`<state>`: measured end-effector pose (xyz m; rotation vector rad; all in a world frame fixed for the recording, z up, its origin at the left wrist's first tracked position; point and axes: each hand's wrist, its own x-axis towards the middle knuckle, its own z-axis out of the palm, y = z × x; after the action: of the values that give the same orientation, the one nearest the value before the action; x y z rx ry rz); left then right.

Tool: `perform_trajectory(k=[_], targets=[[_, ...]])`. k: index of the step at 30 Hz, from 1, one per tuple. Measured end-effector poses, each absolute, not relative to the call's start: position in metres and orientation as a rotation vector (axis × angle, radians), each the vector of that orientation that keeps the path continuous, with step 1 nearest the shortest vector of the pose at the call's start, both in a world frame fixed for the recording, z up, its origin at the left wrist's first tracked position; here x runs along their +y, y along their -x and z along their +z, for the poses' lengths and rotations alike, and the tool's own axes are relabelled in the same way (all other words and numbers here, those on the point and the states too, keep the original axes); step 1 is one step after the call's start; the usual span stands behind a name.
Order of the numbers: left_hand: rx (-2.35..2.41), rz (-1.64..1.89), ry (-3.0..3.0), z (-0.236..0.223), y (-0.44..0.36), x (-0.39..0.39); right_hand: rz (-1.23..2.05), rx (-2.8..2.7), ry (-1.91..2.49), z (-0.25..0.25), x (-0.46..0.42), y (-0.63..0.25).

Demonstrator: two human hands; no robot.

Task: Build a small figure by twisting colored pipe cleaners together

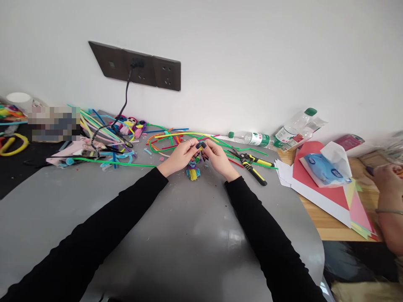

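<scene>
My left hand (181, 155) and my right hand (217, 157) meet at the fingertips over the grey table. Both are closed in a pinch on a small yellow pipe cleaner piece (200, 147), mostly hidden by the fingers. Just below them is a little fuzzy pipe cleaner figure (193, 173) with yellow, blue and purple parts; whether the fingers' piece joins it I cannot tell. Long loose pipe cleaners (163, 147) in green, yellow, red and orange lie behind my hands. To the right of my right hand rest pliers (252, 167) with yellow and black handles.
Finished-looking fuzzy dolls (130, 125) and a bundle of pipe cleaners (90, 126) lie back left. Plastic bottles (258, 138) lean along the wall. A tissue pack (327, 167) sits on coloured paper at right, near another person's hand (387, 178). Yellow-handled scissors (15, 144) lie far left.
</scene>
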<state>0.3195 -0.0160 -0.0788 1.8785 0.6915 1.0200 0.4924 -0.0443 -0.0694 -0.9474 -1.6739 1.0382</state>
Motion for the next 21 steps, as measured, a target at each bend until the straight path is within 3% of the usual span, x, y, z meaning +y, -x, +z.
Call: perform_trajectory(k=[21], targets=[[0.836,1.052,-2.110,-0.0777,-0.3141,-0.0133,1.062,-1.805,0.970,-0.0723,-0.0439,-0.4971]])
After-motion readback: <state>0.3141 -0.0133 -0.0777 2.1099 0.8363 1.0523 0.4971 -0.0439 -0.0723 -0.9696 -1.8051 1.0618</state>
